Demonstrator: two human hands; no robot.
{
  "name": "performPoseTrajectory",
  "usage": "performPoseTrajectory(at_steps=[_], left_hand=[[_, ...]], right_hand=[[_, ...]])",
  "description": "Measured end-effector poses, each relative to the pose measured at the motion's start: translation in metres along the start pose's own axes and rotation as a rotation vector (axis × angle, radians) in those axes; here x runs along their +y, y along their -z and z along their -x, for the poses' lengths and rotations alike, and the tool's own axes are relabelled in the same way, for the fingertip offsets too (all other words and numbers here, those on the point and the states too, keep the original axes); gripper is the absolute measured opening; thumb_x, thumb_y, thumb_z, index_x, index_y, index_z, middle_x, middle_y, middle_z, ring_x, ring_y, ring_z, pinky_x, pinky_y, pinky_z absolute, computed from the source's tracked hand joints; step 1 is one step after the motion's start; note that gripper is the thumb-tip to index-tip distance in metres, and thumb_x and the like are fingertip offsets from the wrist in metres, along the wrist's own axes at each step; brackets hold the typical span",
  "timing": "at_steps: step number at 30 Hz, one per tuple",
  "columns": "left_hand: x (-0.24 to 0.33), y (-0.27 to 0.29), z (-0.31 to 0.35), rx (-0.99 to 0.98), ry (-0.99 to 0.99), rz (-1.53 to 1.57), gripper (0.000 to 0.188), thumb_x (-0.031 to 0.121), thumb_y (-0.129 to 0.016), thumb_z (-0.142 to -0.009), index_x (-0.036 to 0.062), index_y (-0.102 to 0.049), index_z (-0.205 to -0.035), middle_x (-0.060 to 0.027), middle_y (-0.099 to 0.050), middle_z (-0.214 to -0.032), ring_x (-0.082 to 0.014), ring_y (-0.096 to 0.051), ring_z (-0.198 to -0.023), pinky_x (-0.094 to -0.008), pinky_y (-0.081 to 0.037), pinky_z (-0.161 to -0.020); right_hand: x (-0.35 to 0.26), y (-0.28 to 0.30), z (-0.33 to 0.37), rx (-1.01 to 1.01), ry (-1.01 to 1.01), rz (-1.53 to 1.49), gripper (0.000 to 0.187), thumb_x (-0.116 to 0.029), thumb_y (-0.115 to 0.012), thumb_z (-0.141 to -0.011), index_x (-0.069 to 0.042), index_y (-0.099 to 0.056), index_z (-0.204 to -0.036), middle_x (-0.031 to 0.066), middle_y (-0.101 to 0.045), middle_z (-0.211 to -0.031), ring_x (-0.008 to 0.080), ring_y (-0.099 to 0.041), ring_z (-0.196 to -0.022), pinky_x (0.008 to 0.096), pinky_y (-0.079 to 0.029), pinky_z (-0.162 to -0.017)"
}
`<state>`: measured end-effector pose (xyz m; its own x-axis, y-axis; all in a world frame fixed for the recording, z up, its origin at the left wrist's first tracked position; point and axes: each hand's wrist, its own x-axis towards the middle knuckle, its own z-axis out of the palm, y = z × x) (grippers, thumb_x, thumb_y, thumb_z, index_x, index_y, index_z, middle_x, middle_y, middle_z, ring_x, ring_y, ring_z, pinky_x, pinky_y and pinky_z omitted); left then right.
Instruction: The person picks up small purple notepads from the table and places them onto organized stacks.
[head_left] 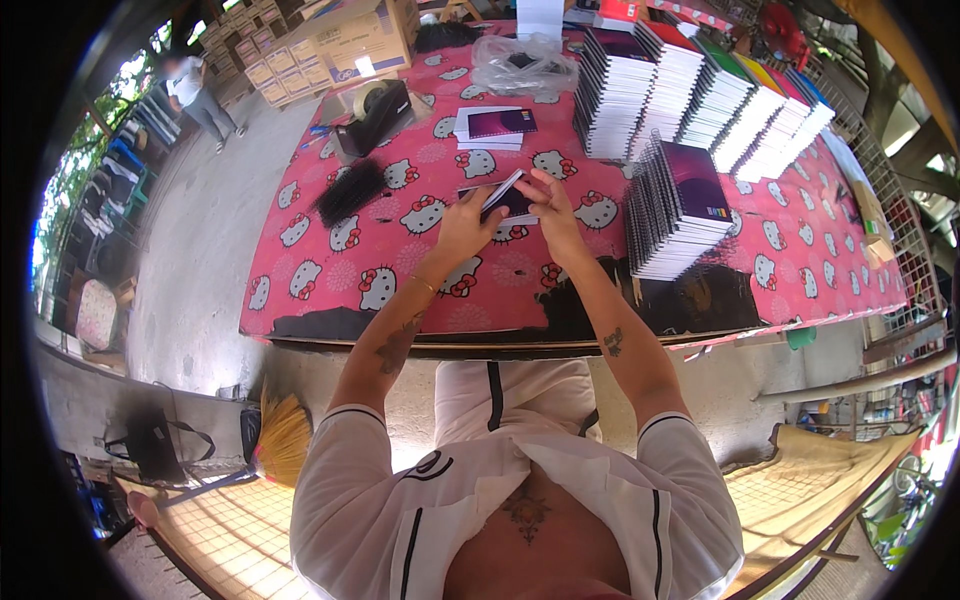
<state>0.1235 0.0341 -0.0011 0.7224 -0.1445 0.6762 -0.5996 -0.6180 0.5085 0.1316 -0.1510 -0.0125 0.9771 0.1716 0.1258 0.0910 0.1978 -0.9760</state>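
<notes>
In the head view, the person's two hands meet above the middle of a table spread with a pink, cat-patterned cover. The left hand pinches a dark purple booklet with white page edges, its thumb and fingers at the left side. The right hand is at the booklet's right side, its fingers spread and curved; I cannot tell whether any of them grips it.

Just beyond the hands lies a small pile of white sheets with a purple cover on top. To the left are a bundle of thin black strands and, farther back, a black tape dispenser with a roll of tape. To the right of the hands, near the table's front edge, stands a stack of spiral notebooks with a purple top. Behind it, a row of taller notebook stacks shows purple, red, green, yellow and blue tops. A clear plastic bag lies near the far edge.
</notes>
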Motion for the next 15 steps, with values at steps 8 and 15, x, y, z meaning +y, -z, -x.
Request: performPoseTrajectory(at_steps=[8,15], left_hand=[[0.032,0.061,-0.040,-0.283,0.074,-0.177,0.019,0.019,-0.065,-0.094,0.0091,-0.065,-0.109,-0.0195,-0.067,-0.078,-0.0411,-0.067,-0.076,-0.0503,-0.051,-0.064],[0.058,0.058,0.043,-0.247,-0.033,0.019,0.035,0.011,-0.066,-0.091,0.0119,-0.063,-0.126,-0.0191,-0.062,-0.123,-0.0358,-0.061,-0.113,-0.0444,-0.048,-0.096]], right_hand=[[-0.018,-0.007,0.027,0.152,0.150,-0.048,0.072,0.001,-0.067,-0.091,-0.008,-0.031,-0.152,0.0131,-0.048,-0.145,0.0203,-0.050,-0.133,0.0289,-0.044,-0.101],[-0.014,0.012,0.083,-0.129,-0.031,0.196,0.037,-0.003,-0.074,-0.089,-0.006,-0.060,-0.123,0.0008,-0.063,-0.095,0.0084,-0.058,-0.083,0.0257,-0.048,-0.073]])
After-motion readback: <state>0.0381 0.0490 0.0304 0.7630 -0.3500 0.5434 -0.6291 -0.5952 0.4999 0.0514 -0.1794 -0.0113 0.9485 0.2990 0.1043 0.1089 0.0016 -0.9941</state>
